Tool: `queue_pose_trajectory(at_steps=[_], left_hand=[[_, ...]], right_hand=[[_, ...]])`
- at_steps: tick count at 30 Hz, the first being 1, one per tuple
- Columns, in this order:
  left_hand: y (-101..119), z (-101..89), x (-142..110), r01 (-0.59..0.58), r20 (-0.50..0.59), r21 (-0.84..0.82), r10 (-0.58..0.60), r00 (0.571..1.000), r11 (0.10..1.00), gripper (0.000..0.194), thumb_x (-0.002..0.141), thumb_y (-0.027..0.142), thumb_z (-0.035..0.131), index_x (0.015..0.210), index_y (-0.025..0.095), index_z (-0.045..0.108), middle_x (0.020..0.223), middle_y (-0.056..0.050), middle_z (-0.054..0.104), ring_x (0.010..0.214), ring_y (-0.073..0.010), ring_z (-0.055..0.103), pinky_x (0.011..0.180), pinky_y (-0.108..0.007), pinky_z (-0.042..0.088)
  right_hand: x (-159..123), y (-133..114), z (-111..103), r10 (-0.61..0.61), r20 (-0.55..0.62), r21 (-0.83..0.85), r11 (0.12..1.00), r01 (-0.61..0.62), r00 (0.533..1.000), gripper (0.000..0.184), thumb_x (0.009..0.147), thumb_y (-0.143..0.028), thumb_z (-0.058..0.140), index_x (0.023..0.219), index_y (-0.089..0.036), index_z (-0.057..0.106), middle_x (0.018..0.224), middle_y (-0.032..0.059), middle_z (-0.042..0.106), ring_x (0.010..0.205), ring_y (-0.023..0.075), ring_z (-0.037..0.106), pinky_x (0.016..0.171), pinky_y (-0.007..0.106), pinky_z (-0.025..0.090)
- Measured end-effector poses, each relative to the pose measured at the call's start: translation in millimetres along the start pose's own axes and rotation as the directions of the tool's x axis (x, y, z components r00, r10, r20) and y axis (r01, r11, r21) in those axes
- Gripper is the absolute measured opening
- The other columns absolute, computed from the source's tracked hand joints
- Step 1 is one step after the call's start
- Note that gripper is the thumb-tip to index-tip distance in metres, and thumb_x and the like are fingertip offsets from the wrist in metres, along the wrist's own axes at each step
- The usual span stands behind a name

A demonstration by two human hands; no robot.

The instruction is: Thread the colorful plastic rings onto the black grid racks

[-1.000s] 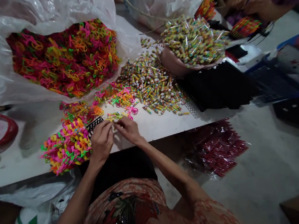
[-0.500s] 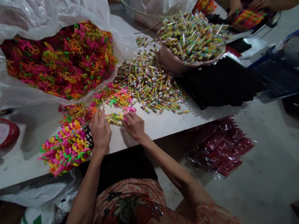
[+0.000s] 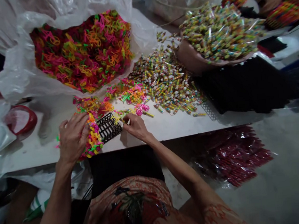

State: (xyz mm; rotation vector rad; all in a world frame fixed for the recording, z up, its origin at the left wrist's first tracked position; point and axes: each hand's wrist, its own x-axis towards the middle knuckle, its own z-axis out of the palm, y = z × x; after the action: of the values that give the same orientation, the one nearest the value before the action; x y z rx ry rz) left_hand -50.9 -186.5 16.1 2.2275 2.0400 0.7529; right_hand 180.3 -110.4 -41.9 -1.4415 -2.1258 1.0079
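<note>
My left hand (image 3: 73,137) curls over a bundle of bright pink, yellow, orange and green plastic pieces (image 3: 95,136) at the filled end of a black plastic rack. The bare end of the black rack (image 3: 109,127) sticks out to the right, a grid of small openings. Close to that end, my right hand (image 3: 136,126) has thumb and forefinger pinched together; what lies between them is too small to make out. Small yellow pieces (image 3: 117,116) lie at the rack's tip beside those fingertips. A pink looped piece (image 3: 142,108) lies just behind the right hand.
Behind, a clear plastic bag (image 3: 18,80) spills coloured pieces. A heap of small wrapped tubes (image 3: 164,79) lies beside a heaped pink basin (image 3: 194,57). Black racks (image 3: 244,86) are stacked right. A red tape roll (image 3: 31,119) sits left. A co-worker's hand (image 3: 272,2) shows at top right.
My left hand has moved left onto the coloured bundle, and the rack's bare end now shows. My right hand stays pinched near the small yellow pieces. The view has shifted left.
</note>
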Motion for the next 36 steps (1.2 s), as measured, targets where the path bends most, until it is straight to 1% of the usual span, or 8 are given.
queue_pose_trajectory(at_steps=[3, 6, 11, 14, 20, 26, 30, 36], left_hand=[[-5, 3.8, -3, -0.055, 0.090, 0.065, 0.049, 0.995, 0.996, 0.037, 0.099, 0.033, 0.038, 0.130, 0.028, 0.057, 0.140, -0.007, 0.059, 0.133, -0.0249, 0.050, 0.112, -0.051, 0.029], [-10, 7.2, -4, -0.074, 0.158, 0.103, 0.057, 0.986, 0.992, 0.038, 0.100, 0.035, 0.035, 0.131, 0.028, 0.055, 0.146, -0.008, 0.054, 0.138, -0.0252, 0.045, 0.112, -0.051, 0.028], [-16, 12.7, -5, -0.064, 0.230, 0.069, 0.047, 0.972, 0.996, 0.042, 0.099, 0.035, 0.035, 0.137, 0.026, 0.051, 0.148, -0.010, 0.051, 0.139, -0.0269, 0.044, 0.111, -0.052, 0.028], [-17, 13.5, -5, -0.065, 0.230, 0.054, 0.051, 0.972, 0.996, 0.042, 0.099, 0.034, 0.036, 0.138, 0.027, 0.050, 0.148, -0.009, 0.051, 0.138, -0.0258, 0.045, 0.110, -0.049, 0.030], [-16, 12.7, -5, -0.036, 0.246, 0.046, 0.023, 0.969, 0.998, 0.042, 0.099, 0.033, 0.036, 0.138, 0.028, 0.051, 0.148, -0.007, 0.051, 0.136, -0.0252, 0.046, 0.110, -0.048, 0.032], [-13, 11.9, -2, -0.032, 0.237, 0.047, 0.020, 0.971, 0.998, 0.042, 0.100, 0.035, 0.034, 0.136, 0.025, 0.054, 0.146, -0.008, 0.053, 0.135, -0.0247, 0.048, 0.108, -0.046, 0.033], [-12, 12.1, -2, -0.044, 0.223, 0.069, 0.027, 0.974, 0.997, 0.042, 0.100, 0.037, 0.033, 0.133, 0.023, 0.057, 0.144, -0.010, 0.055, 0.134, -0.0247, 0.049, 0.106, -0.045, 0.035], [-18, 14.3, -5, -0.089, 0.197, 0.071, 0.074, 0.978, 0.993, 0.042, 0.101, 0.036, 0.033, 0.132, 0.021, 0.056, 0.143, -0.011, 0.055, 0.133, -0.0266, 0.051, 0.105, -0.047, 0.036]], right_hand=[[4, -6, 13, -0.070, 0.009, 0.124, 0.990, 0.068, 0.998, 0.014, 0.071, -0.013, 0.054, 0.083, -0.020, 0.059, 0.079, 0.0003, 0.061, 0.071, 0.0146, 0.053, 0.066, 0.026, 0.039], [8, -11, 25, -0.117, 0.015, 0.182, 0.977, 0.113, 0.993, 0.015, 0.070, -0.013, 0.053, 0.081, -0.020, 0.059, 0.077, -0.0003, 0.060, 0.068, 0.0138, 0.052, 0.064, 0.025, 0.038], [8, -13, 34, -0.156, 0.014, 0.097, 0.983, 0.154, 0.988, 0.020, 0.070, -0.012, 0.050, 0.086, -0.020, 0.060, 0.083, 0.0019, 0.062, 0.075, 0.0155, 0.056, 0.070, 0.026, 0.041], [6, -12, 35, -0.146, 0.017, 0.066, 0.987, 0.145, 0.989, 0.022, 0.071, -0.014, 0.050, 0.089, -0.020, 0.061, 0.087, 0.0029, 0.063, 0.079, 0.0163, 0.058, 0.073, 0.026, 0.042], [6, -9, 38, -0.112, 0.052, 0.146, 0.984, 0.103, 0.992, 0.016, 0.076, -0.021, 0.053, 0.089, -0.019, 0.063, 0.081, 0.0013, 0.062, 0.070, 0.0141, 0.054, 0.066, 0.024, 0.040], [4, -9, 37, -0.127, 0.051, 0.246, 0.963, 0.111, 0.991, 0.024, 0.076, -0.016, 0.052, 0.095, -0.018, 0.066, 0.084, 0.0015, 0.063, 0.070, 0.0130, 0.054, 0.066, 0.024, 0.040], [4, -8, 37, -0.126, 0.048, 0.285, 0.952, 0.108, 0.991, 0.021, 0.075, -0.014, 0.054, 0.092, -0.017, 0.067, 0.085, 0.0015, 0.062, 0.071, 0.0126, 0.054, 0.067, 0.024, 0.041], [-1, -10, 38, -0.066, 0.042, 0.321, 0.946, 0.049, 0.997, 0.011, 0.075, -0.014, 0.059, 0.083, -0.018, 0.065, 0.081, -0.0002, 0.060, 0.068, 0.0110, 0.052, 0.064, 0.022, 0.041]])
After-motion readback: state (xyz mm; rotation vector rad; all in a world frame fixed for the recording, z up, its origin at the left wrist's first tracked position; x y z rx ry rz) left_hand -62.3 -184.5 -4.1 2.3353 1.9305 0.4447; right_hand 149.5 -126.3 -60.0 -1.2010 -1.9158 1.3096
